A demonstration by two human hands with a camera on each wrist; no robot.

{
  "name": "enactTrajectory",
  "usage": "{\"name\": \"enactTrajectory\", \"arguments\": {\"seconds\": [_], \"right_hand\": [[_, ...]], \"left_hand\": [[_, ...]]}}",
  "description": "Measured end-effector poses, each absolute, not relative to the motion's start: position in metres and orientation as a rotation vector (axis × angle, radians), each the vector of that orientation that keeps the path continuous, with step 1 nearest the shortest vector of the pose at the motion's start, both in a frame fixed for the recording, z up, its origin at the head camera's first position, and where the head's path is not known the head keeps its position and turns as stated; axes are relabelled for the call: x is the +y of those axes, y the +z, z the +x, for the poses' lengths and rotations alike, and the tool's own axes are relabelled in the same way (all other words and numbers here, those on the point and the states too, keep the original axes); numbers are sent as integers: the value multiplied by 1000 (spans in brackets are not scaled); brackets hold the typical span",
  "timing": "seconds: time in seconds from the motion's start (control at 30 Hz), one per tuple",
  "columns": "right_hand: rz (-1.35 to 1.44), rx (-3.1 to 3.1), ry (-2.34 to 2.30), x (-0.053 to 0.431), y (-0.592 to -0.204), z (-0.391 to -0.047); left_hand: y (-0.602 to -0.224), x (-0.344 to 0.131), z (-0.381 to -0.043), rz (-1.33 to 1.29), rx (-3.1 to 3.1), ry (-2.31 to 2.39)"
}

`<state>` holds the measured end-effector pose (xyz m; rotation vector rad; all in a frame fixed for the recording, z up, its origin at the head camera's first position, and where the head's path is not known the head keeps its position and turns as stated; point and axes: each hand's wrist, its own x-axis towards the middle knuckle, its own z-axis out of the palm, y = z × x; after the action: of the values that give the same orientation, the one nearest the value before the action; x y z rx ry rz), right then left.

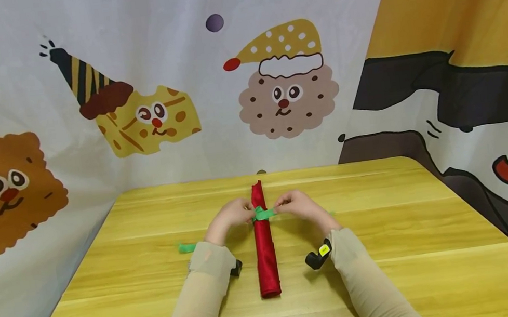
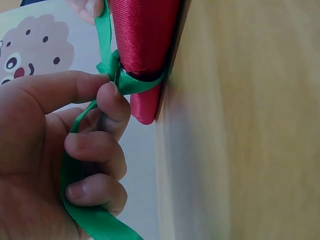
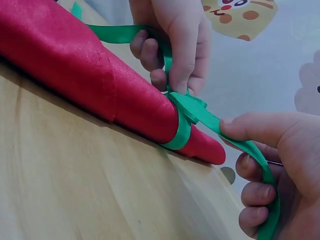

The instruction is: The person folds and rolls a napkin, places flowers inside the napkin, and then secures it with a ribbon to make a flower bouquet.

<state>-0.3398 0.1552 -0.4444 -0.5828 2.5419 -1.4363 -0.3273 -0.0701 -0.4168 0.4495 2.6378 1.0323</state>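
Note:
A rolled red satiny cloth [image 1: 267,261] lies lengthwise on the table, pointing away from me. Around its far part wraps a green ribbon [image 3: 181,134], crossed into a knot on top. My left hand [image 1: 234,214] pinches the ribbon close beside the knot between thumb and index finger; in the left wrist view the loose length runs down across its palm. On the other side my right hand [image 1: 298,204] pinches the other ribbon end, held out from the knot, with the tail trailing through its curled fingers in the right wrist view.
The wooden table [image 1: 124,299] extends on both sides of the roll. One ribbon tail [image 1: 187,248] reaches out left past the left wrist. Behind the table's far edge hangs a cloth backdrop [image 1: 215,147] printed with cartoon figures. Dark wrist cameras [image 1: 318,258] sit low by both wrists.

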Motion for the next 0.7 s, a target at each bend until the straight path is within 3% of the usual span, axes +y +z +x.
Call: {"name": "enactTrajectory", "arguments": {"seconds": [0.7], "right_hand": [[-582,2518,-1373,137,-441,-331]], "left_hand": [[-420,-78,-331,471,2459,1170]]}}
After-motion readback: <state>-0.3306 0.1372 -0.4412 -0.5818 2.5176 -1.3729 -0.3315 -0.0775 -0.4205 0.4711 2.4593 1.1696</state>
